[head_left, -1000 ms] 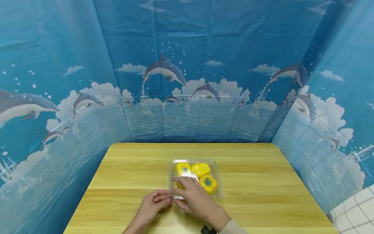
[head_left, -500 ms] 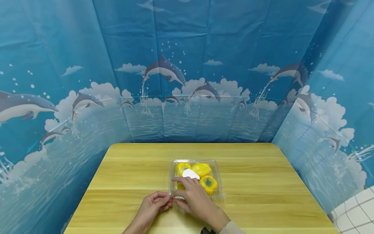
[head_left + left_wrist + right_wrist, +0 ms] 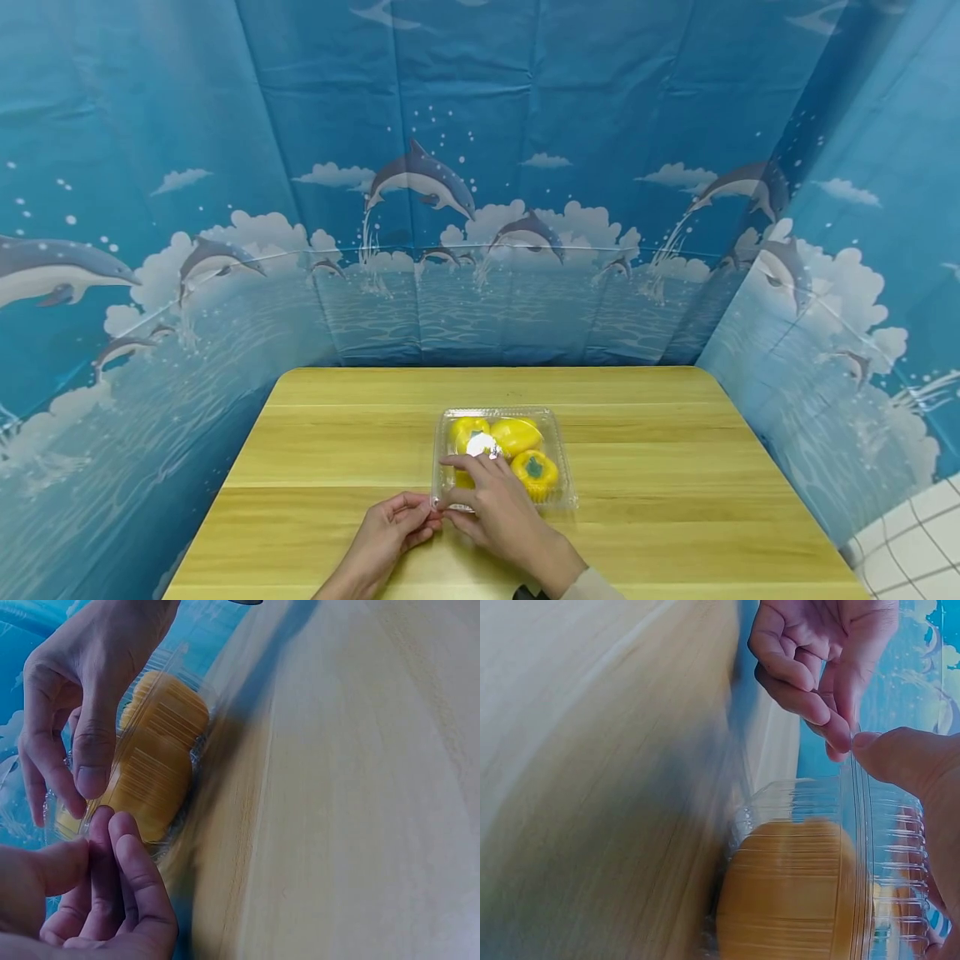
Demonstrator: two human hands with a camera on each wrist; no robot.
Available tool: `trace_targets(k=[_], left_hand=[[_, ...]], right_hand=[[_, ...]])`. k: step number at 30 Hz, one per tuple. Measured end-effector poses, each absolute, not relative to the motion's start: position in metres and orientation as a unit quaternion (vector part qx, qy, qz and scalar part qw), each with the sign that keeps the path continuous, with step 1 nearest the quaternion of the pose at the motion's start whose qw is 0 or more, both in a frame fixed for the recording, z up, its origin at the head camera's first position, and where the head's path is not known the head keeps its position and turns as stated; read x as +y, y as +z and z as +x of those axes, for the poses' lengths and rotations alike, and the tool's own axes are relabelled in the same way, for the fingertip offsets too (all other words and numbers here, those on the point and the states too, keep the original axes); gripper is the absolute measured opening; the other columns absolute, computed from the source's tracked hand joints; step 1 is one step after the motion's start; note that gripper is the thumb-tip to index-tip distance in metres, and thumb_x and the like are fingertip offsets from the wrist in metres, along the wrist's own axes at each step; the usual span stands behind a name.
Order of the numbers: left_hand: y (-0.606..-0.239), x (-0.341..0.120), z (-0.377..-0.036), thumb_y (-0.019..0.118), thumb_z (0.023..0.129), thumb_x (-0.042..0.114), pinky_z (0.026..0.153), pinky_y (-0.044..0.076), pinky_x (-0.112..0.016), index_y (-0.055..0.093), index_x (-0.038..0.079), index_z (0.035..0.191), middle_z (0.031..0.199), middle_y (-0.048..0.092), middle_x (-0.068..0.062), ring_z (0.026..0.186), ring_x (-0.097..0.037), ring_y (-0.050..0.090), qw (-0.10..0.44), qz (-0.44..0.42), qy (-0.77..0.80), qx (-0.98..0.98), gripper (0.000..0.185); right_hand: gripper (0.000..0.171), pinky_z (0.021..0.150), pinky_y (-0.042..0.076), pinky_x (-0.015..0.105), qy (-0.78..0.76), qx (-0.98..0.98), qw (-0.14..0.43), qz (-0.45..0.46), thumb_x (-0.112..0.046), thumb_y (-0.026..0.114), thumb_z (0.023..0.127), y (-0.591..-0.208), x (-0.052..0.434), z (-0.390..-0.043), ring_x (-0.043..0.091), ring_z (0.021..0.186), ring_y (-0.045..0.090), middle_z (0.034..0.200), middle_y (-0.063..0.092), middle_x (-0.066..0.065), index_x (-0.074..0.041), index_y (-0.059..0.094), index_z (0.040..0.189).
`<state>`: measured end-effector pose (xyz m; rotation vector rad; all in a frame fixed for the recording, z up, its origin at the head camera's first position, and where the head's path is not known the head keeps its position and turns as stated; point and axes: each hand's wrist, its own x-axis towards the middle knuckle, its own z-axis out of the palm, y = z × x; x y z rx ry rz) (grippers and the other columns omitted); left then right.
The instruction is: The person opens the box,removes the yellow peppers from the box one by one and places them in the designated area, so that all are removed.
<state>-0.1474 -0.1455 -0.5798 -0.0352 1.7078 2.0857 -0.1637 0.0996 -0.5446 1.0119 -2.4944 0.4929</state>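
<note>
Clamshell container [image 3: 501,457], made of clear ribbed plastic, sits closed on the wooden table [image 3: 675,517], slightly right of centre and toward the near edge. It contains yellow bell peppers [image 3: 534,472]; at least three are visible through the lid in the head view, one showing a green stem end, and a bright glare spot lies on the lid near the far-left pepper. The left hand [image 3: 386,537] is positioned at the near-left corner of the container, with its fingers [image 3: 127,859] curled and its thumb and fingertips pinching the thin rim flange at that corner. The right hand [image 3: 498,515] rests over the near-left part of the lid, its fingers spread across the top, while its thumb [image 3: 900,757] presses against the same rim flange directly opposite the left fingertips. In the right wrist view the two hands meet at the flange edge, touching it from either side. In the left wrist view the ribbed side wall of the container [image 3: 161,761] shows a pepper pressed close behind it. A blue backdrop [image 3: 480,183] printed with dolphins, clouds and water surrounds the table on three sides. A white grid-patterned surface [image 3: 911,550] appears at the lower right corner of the head view.
</note>
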Motion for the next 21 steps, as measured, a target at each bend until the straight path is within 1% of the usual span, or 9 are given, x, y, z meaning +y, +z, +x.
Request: trace_targets(k=[8,10,15,17,21], left_hand=[[-0.5819,-0.1476,-0.1489,0.070,0.117,0.012,0.101,0.069,-0.025,0.069,-0.006,0.140,0.119,0.086,-0.005,0.110,-0.015,0.083,0.237,-0.003,0.755,0.611,0.029],[-0.5832,-0.1474,-0.1490,0.070,0.117,0.009,0.102,0.069,-0.025,0.069,-0.007,0.139,0.120,0.087,-0.006,0.111,-0.015,0.083,0.238,-0.001,0.757,0.609,0.027],[-0.5854,-0.1468,-0.1474,0.069,0.115,0.000,0.100,0.070,-0.025,0.069,-0.010,0.136,0.119,0.088,-0.008,0.109,-0.015,0.084,0.232,0.004,0.753,0.616,0.023],[-0.5852,-0.1462,-0.1470,0.069,0.115,-0.002,0.098,0.070,-0.025,0.070,-0.010,0.135,0.119,0.088,-0.008,0.109,-0.015,0.085,0.229,0.005,0.751,0.620,0.022],[-0.5851,-0.1445,-0.1478,0.070,0.114,-0.001,0.098,0.070,-0.025,0.070,-0.010,0.136,0.120,0.088,-0.009,0.110,-0.015,0.084,0.230,0.014,0.750,0.620,0.024]], right_hand=[[0.008,0.107,0.059,0.041,0.183,-0.891,0.207,0.360,-0.039,0.099,0.096,-0.5444,0.0994,-0.1643,0.018,0.135,0.071,0.158,0.073,-0.005,-0.037,0.092,0.101],[0.009,0.111,0.060,0.044,0.182,-0.890,0.210,0.362,-0.039,0.100,0.095,-0.5443,0.0991,-0.1640,0.017,0.135,0.071,0.157,0.074,-0.005,-0.037,0.092,0.099],[0.009,0.112,0.061,0.045,0.177,-0.889,0.210,0.368,-0.039,0.099,0.095,-0.5452,0.0979,-0.1624,0.016,0.132,0.071,0.156,0.073,-0.006,-0.037,0.092,0.099],[0.009,0.110,0.060,0.043,0.176,-0.889,0.211,0.367,-0.040,0.099,0.095,-0.5459,0.0978,-0.1619,0.015,0.132,0.071,0.156,0.073,-0.006,-0.037,0.092,0.099],[0.010,0.110,0.061,0.044,0.173,-0.889,0.221,0.362,-0.040,0.100,0.094,-0.5468,0.0986,-0.1616,0.015,0.130,0.071,0.155,0.073,-0.006,-0.036,0.092,0.098]])
